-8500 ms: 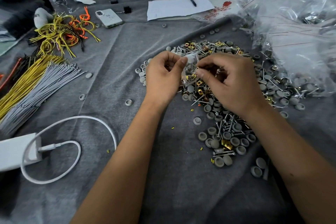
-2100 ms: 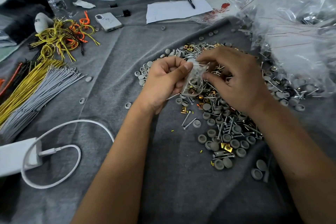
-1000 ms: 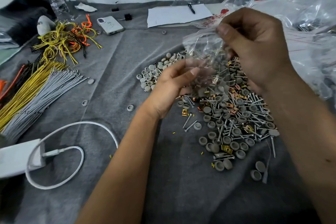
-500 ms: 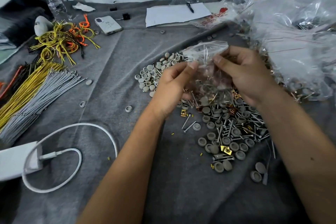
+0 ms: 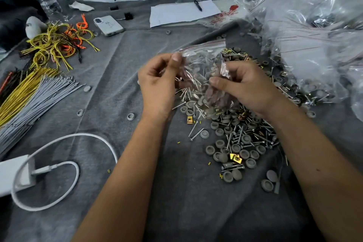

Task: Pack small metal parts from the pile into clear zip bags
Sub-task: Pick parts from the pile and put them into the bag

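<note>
Since half a second ago my left hand (image 5: 157,82) has slid up, thumb now pinching the zip bag (image 5: 202,68) near its red seal; my right hand (image 5: 245,84) grips its lower side, above the pile (image 5: 235,139).

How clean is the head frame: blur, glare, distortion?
Head view: motion blur smears the zip bag and both thumbs; glare streaks the bag heap; wide-angle bowing at the edges; pile near centre stays sharp, lighting soft and even.
</note>
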The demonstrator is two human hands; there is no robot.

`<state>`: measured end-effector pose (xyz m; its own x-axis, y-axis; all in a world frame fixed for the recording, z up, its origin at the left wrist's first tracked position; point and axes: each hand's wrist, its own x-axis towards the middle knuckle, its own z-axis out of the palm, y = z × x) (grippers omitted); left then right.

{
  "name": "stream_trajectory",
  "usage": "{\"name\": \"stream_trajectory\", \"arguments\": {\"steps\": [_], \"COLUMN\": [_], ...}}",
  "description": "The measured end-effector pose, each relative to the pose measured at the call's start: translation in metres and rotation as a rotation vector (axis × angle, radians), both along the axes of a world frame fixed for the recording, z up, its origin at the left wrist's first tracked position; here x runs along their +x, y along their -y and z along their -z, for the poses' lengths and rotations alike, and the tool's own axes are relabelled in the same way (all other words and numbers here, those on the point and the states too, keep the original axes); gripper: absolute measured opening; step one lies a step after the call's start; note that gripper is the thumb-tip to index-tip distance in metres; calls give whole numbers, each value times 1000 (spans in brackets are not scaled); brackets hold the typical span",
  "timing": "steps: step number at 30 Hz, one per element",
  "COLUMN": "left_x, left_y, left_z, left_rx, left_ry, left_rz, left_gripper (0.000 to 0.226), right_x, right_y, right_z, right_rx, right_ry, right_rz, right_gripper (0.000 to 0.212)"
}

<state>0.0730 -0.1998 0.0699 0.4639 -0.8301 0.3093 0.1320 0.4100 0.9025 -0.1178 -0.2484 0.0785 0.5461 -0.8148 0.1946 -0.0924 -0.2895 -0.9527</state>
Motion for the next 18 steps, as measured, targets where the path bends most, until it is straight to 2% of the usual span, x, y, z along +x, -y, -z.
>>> {"name": "stream_trajectory", "arguments": {"steps": [1,3,5,8,10,15,18], "left_x": [1,3,2,0,-1,0,0], "left_y": [0,3,6,7,7,8,7], "left_z": [0,1,4,9,11,11,10], "left_rx": [-1,11,62,131,128,100,103], "left_ry": [-12,-53,-68,-41,11,45,-1], "left_rz": [-28,-47,-25,66,119,134,169], "left_gripper": [23,22,24,26,24,18,15], "right_x": [-1,-5,-7,-5,-4,-3,-2], "right_y": [1,2,4,8,10,7,8], "right_z": [0,-1,1,7,8,6,3], "right_rx": [50,147,153,15,16,3,53], "right_ry": [44,92,76,-5,49,142,209], "right_rz": [-28,-89,-86,127,243,296,343], "right_gripper": [25,21,18,27,25,12,6]}}
